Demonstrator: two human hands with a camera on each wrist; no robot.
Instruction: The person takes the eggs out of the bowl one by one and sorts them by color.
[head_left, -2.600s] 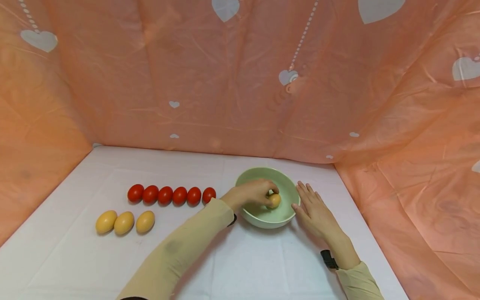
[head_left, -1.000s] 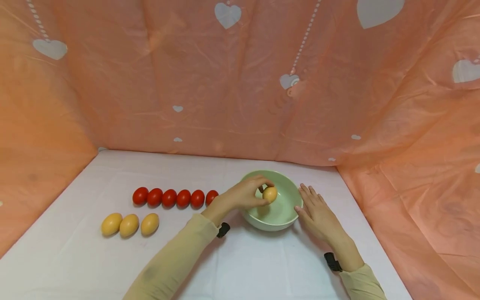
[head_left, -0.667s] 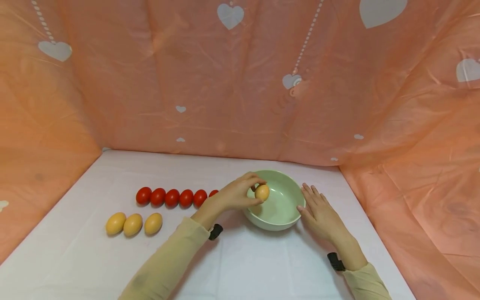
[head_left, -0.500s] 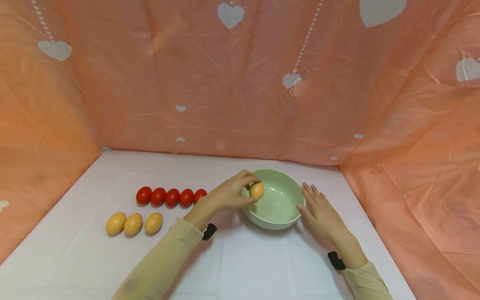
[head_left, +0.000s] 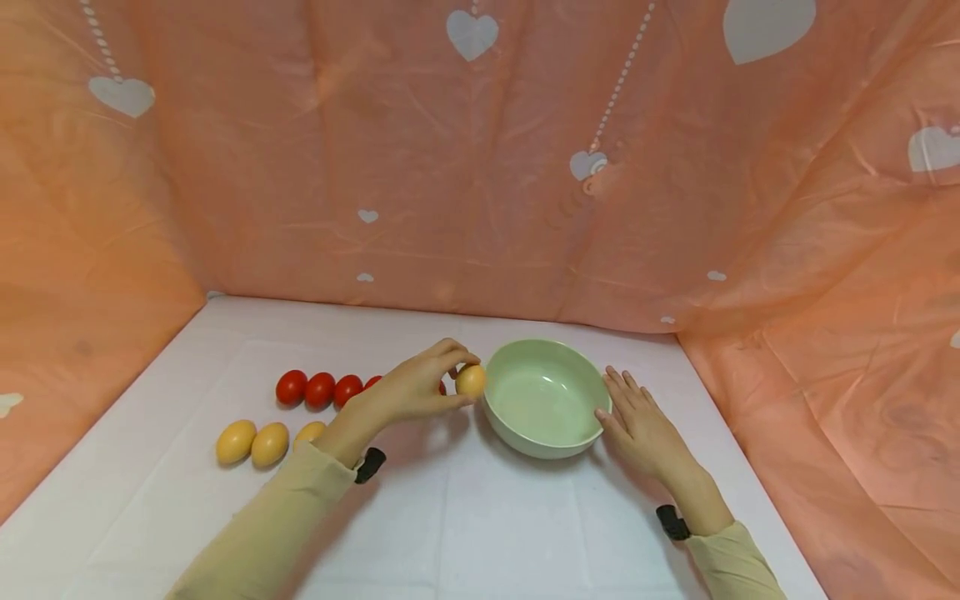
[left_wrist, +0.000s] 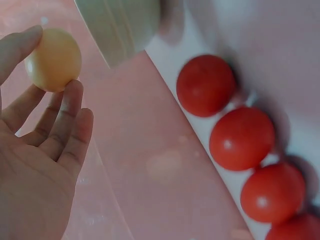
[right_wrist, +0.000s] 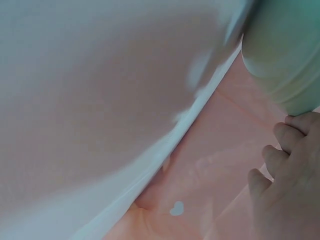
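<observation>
My left hand pinches a yellow egg between thumb and fingertips, just outside the left rim of the light green bowl. The left wrist view shows the egg clear of the table, near the bowl wall. At the bowl's right side rests my right hand, its fingers extended along the outer wall; in the right wrist view those fingers meet the bowl. Nothing lies inside the bowl.
A row of red, smooth, egg-shaped things runs behind my left hand, which partly hides it. Nearer are three more yellow eggs, one partly covered by my left arm. Orange curtains border the white table.
My left hand has lifted the egg from inside the bowl and carried it left past the rim. My right hand has stayed against the bowl.
</observation>
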